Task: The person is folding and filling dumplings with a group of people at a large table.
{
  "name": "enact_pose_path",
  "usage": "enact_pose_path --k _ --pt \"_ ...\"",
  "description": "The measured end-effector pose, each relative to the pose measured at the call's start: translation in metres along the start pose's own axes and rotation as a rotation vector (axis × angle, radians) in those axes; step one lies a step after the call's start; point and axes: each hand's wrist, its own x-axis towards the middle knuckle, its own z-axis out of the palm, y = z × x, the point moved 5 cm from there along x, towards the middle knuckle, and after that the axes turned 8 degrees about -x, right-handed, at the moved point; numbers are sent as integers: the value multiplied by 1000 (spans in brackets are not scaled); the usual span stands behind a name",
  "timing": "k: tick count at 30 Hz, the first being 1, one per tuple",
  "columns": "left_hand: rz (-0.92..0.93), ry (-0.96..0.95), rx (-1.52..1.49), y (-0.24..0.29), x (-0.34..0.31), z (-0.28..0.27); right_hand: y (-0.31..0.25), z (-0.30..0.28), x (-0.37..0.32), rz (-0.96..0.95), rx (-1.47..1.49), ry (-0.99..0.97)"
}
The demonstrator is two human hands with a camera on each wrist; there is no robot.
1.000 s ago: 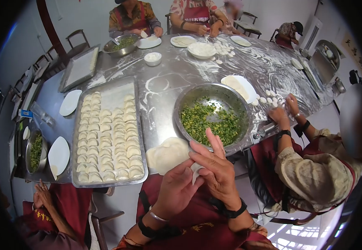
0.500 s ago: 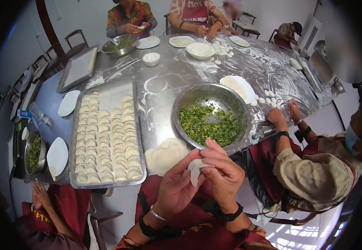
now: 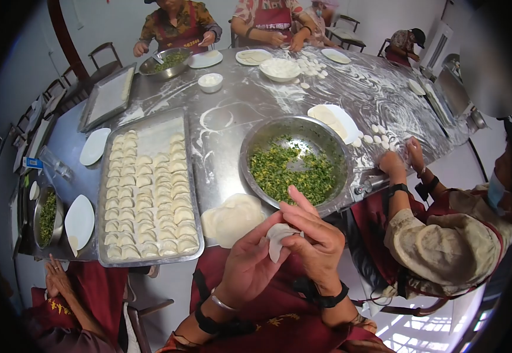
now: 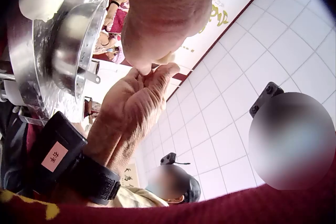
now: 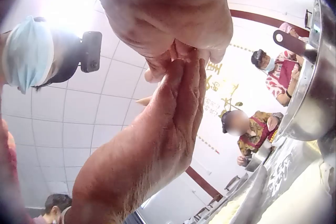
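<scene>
A pale half-folded dumpling [image 3: 278,240] is pinched between my two hands in front of my apron. My left hand [image 3: 249,265] holds it from the left, thumb and fingers at its edge. The right hand [image 3: 319,247] grips its other side, with the index finger stretched toward the filling bowl. Both wrist views show the fingertips of the left hand [image 5: 152,134] and right hand [image 4: 131,108] meeting, hiding most of the dumpling. Just beyond my hands lie flat dough wrappers [image 3: 232,219], overlapping at the table edge, beside a steel bowl [image 3: 250,176] of chopped green filling [image 3: 294,170].
A metal tray [image 3: 167,126] with rows of folded dumplings stands left of the wrappers. White plates [image 3: 80,222] and a smaller filling bowl [image 3: 57,220] sit farther left. At right, another person's hands [image 3: 394,165] work near small dough pieces [image 3: 376,140].
My right hand's fingers have shifted over the dumpling, and more of it now shows between my hands. Across the table, a person's hands have moved apart, one toward a filling bowl.
</scene>
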Motion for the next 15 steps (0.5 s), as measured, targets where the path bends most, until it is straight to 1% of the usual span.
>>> enact_pose_path --k 2,5,8,11,15 --pt "-4 56 26 0 -2 4 2 -1 -1 -65 10 -44" --pt "-40 39 48 1 0 12 12 -8 -4 -181 -37 -130" --pt "-81 13 57 3 0 15 10 -9 -4 -189 -80 -151" --pt "-124 1 111 6 -2 9 4 -5 3 -83 -72 -157" --pt "-185 10 108 6 -5 9 -6 -6 6 -163 -127 -275"
